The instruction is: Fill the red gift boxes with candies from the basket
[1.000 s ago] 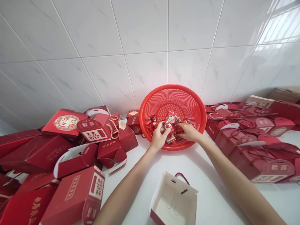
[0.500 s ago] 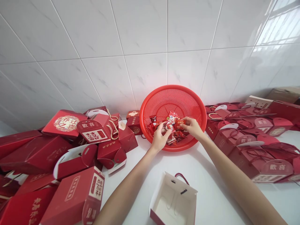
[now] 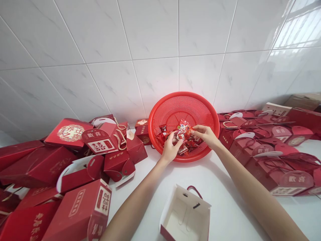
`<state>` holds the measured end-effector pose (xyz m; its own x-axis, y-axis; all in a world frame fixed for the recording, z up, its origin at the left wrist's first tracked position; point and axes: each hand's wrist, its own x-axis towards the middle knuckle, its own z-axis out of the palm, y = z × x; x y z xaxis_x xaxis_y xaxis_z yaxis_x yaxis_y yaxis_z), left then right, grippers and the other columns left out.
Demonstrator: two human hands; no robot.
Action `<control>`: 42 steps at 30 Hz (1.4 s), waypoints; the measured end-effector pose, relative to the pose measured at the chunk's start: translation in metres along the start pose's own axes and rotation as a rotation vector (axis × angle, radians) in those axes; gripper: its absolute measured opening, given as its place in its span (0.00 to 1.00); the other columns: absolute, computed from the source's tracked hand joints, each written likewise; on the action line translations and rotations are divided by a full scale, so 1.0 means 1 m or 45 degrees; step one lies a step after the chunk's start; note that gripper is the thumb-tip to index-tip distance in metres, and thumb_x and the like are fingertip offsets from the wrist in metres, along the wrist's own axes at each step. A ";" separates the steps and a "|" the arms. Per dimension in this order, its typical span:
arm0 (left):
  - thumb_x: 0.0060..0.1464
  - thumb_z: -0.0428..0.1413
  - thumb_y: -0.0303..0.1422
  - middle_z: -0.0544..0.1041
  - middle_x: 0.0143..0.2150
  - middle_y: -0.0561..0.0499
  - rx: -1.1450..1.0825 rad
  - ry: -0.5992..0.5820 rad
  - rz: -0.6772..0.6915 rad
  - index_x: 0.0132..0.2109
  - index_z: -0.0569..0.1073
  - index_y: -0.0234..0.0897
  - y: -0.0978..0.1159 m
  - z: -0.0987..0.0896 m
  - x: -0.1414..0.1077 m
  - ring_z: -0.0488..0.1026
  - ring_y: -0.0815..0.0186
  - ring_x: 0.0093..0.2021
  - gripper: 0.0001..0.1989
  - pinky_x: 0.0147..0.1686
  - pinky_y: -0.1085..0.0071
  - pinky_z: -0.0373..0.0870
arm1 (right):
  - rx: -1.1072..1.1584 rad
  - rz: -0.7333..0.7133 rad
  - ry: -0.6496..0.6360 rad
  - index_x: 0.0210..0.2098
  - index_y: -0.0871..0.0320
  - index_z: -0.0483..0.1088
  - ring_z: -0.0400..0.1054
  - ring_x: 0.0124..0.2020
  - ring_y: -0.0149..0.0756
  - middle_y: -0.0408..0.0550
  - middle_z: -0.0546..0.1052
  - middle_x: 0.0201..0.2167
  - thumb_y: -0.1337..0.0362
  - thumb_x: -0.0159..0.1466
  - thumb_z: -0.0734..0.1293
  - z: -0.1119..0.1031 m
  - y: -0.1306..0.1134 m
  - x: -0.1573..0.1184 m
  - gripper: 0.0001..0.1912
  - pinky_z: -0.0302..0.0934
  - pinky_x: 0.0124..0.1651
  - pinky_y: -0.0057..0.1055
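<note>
A round red plastic basket (image 3: 184, 97) leans against the tiled wall, with wrapped candies (image 3: 192, 144) heaped in its lower part. Over that heap my left hand (image 3: 172, 147) has its fingers curled round several wrapped candies (image 3: 183, 130) in red and white wrappers. My right hand (image 3: 206, 135) pinches the right side of the same bunch, at an orange-red wrapper. The fingers partly hide which candy each hand grips. Below the basket, an open gift box (image 3: 185, 211) with a white inside and a dark red cord handle stands on the white table.
Red gift boxes (image 3: 77, 207) are piled on the left, some tipped over or with flaps open. Rows of closed red boxes (image 3: 281, 167) with cord handles stand on the right. A small red box (image 3: 142, 134) touches the basket's left side. Tiled wall (image 3: 155, 33) rises behind.
My right hand has shifted slightly left, closer to my left hand. The candies between the hands have turned a little. The boxes have stayed put.
</note>
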<state>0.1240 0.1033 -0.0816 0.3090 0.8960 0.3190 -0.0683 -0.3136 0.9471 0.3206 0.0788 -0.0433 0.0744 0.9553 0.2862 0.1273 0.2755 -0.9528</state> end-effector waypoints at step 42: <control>0.54 0.62 0.38 0.83 0.42 0.47 -0.099 -0.025 -0.020 0.50 0.73 0.38 0.005 0.001 -0.002 0.81 0.57 0.43 0.18 0.46 0.63 0.76 | -0.116 -0.089 -0.161 0.34 0.55 0.67 0.73 0.34 0.37 0.45 0.77 0.33 0.52 0.56 0.71 -0.008 -0.008 -0.001 0.15 0.69 0.37 0.35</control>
<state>0.1238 0.0999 -0.0771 0.3294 0.8939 0.3040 -0.1367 -0.2735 0.9521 0.3277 0.0751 -0.0349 -0.0620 0.9416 0.3308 0.2175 0.3363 -0.9163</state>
